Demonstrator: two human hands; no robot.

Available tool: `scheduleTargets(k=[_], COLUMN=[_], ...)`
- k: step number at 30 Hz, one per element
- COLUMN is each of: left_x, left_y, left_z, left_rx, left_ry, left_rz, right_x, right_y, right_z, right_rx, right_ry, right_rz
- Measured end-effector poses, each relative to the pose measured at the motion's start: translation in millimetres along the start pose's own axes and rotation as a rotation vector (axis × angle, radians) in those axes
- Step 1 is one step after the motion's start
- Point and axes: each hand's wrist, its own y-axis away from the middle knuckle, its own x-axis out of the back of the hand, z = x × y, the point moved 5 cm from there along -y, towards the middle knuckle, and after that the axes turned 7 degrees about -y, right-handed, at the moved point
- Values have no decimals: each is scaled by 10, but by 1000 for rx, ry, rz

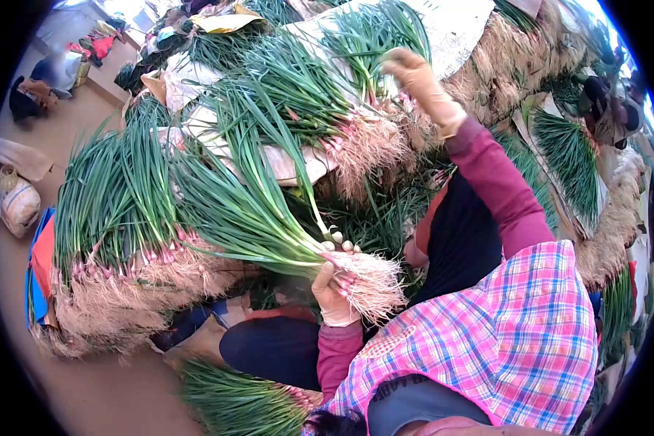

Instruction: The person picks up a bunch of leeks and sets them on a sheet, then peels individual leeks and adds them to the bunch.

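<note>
My left hand (334,299), in a tan glove, is closed around a bunch of spring onions (269,218) just above the roots. The long green leaves fan out to the upper left, and the pale, tangled roots point right, over my lap. One stalk stands a little apart from the bunch. My right hand (420,86), also gloved, is raised beside a heap of spring onions (374,43) at the top. Its fingers reach left, slightly bent and a bit blurred, and I see nothing in them.
A stacked row of spring onions (123,203) lies on the left, roots toward me. Another pile (291,94) rests on pale sacking behind my left hand. More bundles (247,400) lie below my leg and along the right. A stuffed sack (19,202) sits on the floor.
</note>
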Motion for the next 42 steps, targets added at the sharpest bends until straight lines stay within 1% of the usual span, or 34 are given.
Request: scheduleTargets(k=[1, 3, 5, 7, 8, 9, 11, 13, 15, 17, 18, 19, 21, 23, 24, 25, 27, 28, 29, 30, 31, 32, 33, 34, 35, 36, 37, 38, 39, 40, 41, 42], left_x=[-13, -6, -4, -16, -39, -39, -48, -8, 55, 58, 62, 58, 15, 2, -13, -18, -103, -59, -56, -65, -80, -97, -48, -78, -122, -174, -277, -297, -315, -386, -413, -412], left_y=[8, 32, 44, 52, 56, 53, 42, 36, 21, 11, 13, 12, -3, -13, -11, 14, 70, 45, 30, 18, 16, 20, 33, 40, 54, 96, 77, 93, 128, 174, 184, 180], left_z=[2, 5, 3, 26, 46, 46, 34, 24, 10, -11, -11, -12, -19, -9, 0, 31, 64, 45, 36, 31, 23, 22, 13, 29, 68, 141, 184, 231, 284, 317, 342, 332], left_rx=[-1, 7, 4, 17, 6, 0, -12, 9, 22, 30, 32, 35, 30, 31, 23, 20, 89, 16, 15, 12, 12, 11, 9, -22, -60, -97, -167, -191, -218, -215, -236, -152], left_ry=[-2, -23, -21, -14, -23, -22, -15, -20, -63, -68, -73, -81, -92, -92, -95, -101, -99, -86, -80, -67, -54, -46, -54, -107, -161, -199, -116, -71, -25, -6, -4, -27], left_rz=[-5, 75, 86, 88, 91, 89, 60, 86, 90, 81, 76, 70, 53, 62, 68, 77, 114, 104, 98, 73, 51, 55, 97, 89, 82, 68, -89, -140, -186, -142, -135, -83], right_x=[-186, -517, -754, -855, -854, -809, -540, -256, -22, 499, 597, 606, 446, 374, 325, 342, 361, 498, 614, 750, 898, 1384, 1377, 1823, 1870, 1935, 2158, 2315, 2583, 2560, 2525, 2461], right_y=[-81, -195, -411, -550, -599, -601, -566, -575, -330, -572, -529, -457, -344, -425, -428, -386, -365, -300, -232, -56, 270, 300, 726, 941, 1328, 1714, 2120, 2531, 2923, 2868, 2785, 2778], right_z=[114, 422, 884, 969, 935, 836, 662, 310, -250, -4, 76, 204, 574, 1052, 1052, 1168, 948, 759, 482, 237, -105, 107, -122, 249, 267, 449, 920, 1347, 1983, 1969, 1965, 1924], right_rx=[33, -110, -153, -195, -150, -157, -349, -245, -264, -188, -192, -194, -412, -459, -368, -547, -335, -260, -225, -172, -149, 138, 107, 310, 255, 267, 130, -306, -524, -513, -587, -672], right_ry=[101, 428, 889, 1041, 977, 853, 489, 591, 351, 193, 191, 355, 675, 852, 700, 267, -92, -99, -215, -383, -98, 102, 65, 369, 646, 925, 1031, 1116, 1245, 1247, 1238, 1221], right_rz=[-30, -45, -241, -319, -398, -449, -326, -273, -213, -30, 76, 153, -16, 26, 132, 188, 240, 186, 193, 255, 481, 531, 640, 665, 749, 791, 761, 641, 352, 335, 216, 99])
